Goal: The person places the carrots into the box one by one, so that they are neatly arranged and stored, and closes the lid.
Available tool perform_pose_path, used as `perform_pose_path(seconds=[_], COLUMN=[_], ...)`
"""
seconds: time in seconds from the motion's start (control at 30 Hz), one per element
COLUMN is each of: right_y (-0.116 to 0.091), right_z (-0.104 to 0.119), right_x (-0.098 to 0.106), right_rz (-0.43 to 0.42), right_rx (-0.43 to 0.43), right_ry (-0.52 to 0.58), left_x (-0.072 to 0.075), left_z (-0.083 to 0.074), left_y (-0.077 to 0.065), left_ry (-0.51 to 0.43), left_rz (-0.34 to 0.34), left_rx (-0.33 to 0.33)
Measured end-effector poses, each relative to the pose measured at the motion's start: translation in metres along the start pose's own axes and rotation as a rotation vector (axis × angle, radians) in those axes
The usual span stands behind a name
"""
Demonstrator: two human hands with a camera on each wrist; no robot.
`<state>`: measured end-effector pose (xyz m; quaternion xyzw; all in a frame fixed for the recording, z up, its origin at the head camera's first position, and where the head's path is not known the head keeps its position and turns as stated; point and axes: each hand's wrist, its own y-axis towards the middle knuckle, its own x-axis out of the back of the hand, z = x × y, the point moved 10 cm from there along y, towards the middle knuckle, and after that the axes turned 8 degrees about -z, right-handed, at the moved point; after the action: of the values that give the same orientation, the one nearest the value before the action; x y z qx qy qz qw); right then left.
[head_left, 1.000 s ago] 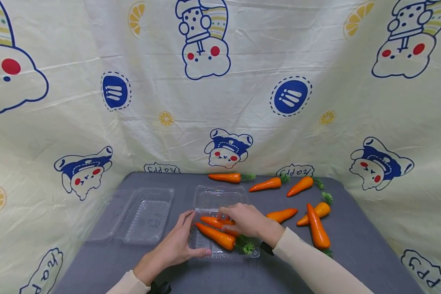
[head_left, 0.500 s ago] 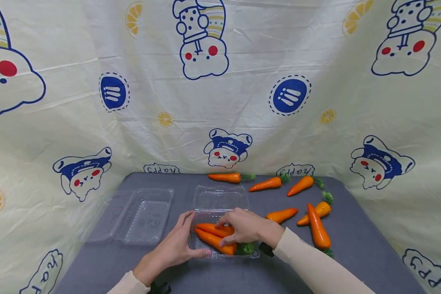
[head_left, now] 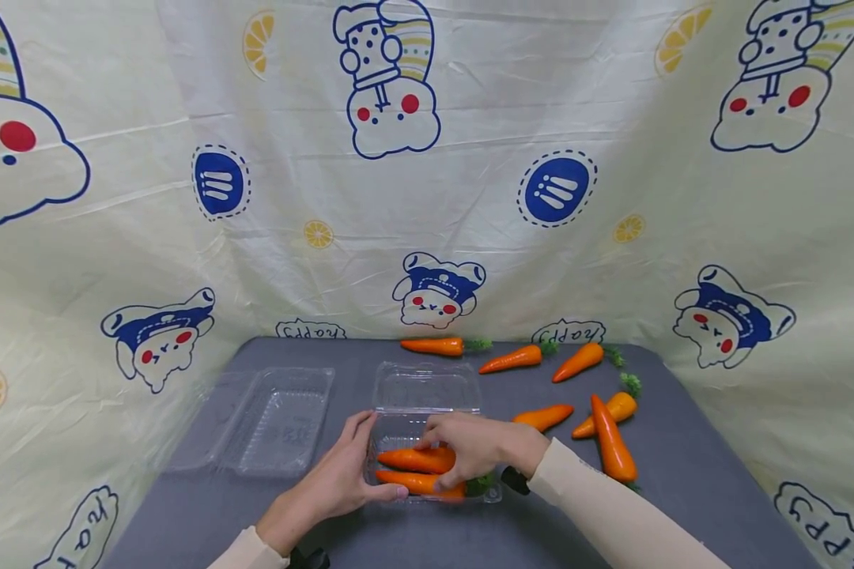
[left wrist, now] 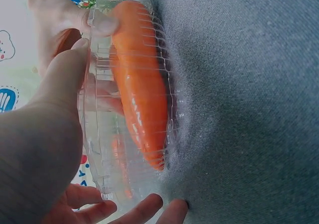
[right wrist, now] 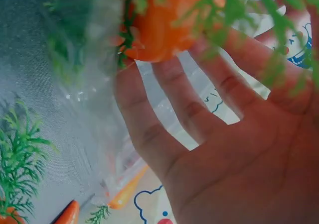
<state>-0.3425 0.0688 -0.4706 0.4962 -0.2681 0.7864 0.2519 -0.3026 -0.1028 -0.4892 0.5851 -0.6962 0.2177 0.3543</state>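
In the head view, a clear plastic clamshell container (head_left: pixel 398 428) stands at the table's middle with its lid (head_left: pixel 427 387) folded back. Two toy carrots lie in it side by side: a rear carrot (head_left: pixel 407 459) and a front carrot (head_left: pixel 409 482), green tops to the right. My right hand (head_left: pixel 473 444) holds the rear carrot, fingers behind it, while its thumb touches the front carrot. My left hand (head_left: pixel 330 474) rests against the container's left end, fingers extended and thumb along the front rim. Through the wall, the left wrist view shows a carrot (left wrist: pixel 142 89).
A second open clear container (head_left: pixel 285 419) lies at the left of the grey table (head_left: pixel 356 537). Several more carrots lie behind and to the right, including one crossed carrot (head_left: pixel 612 442) on top of another. A printed curtain (head_left: pixel 270 261) surrounds the back.
My right hand has drawn the rear carrot toward the front of the container. The front carrot has turned to lie along the front wall. My left hand has stayed put.
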Motion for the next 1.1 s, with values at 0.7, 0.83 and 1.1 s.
perform_pose_path(seconds=[0.7,0.83,1.1], right_y=[-0.012,-0.02,-0.038], right_z=[-0.004,-0.006,-0.019], right_x=[0.01,0.019,0.035], right_rz=[-0.043,-0.093,-0.204], right_rx=[0.025,0.022,0.011], right_ry=[0.079,0.086,0.111], left_x=[0.0,-0.001,-0.001], left_z=[-0.002,0.0,0.001], left_y=[-0.001,0.001,0.001], left_ry=[0.004,0.001,-0.008], left_rz=[0.018,0.028,0.022], left_rx=[-0.013,-0.012,-0.011])
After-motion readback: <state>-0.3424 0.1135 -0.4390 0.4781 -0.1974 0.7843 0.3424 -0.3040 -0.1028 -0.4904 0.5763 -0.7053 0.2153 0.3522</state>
